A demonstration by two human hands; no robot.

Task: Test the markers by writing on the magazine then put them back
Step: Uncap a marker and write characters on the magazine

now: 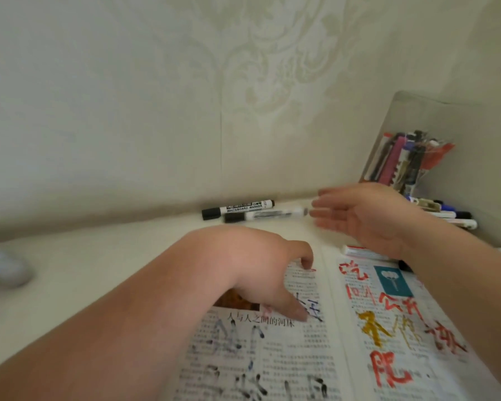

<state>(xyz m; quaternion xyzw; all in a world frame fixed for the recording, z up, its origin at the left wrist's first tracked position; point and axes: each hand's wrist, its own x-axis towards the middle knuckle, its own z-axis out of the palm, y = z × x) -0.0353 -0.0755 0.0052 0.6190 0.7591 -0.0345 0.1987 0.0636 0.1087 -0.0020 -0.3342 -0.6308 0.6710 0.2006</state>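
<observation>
Left hand point(261, 270) pressing down on open magazine point(295, 351), fingers spread. Right hand point(368, 218) empty, fingers straight, beside two black whiteboard markers point(243, 208).

My left hand point(261, 264) and left forearm point(128, 328) are bare all the way to the lower edge of the view. The forearm is broad and smooth. My thumb point(297, 309) ends in a short, rounded nail. My right hand point(368, 215) and right forearm point(460, 270) are bare too, up to the right edge. The right hand is blurred, so I can make out only short nails on it.
</observation>
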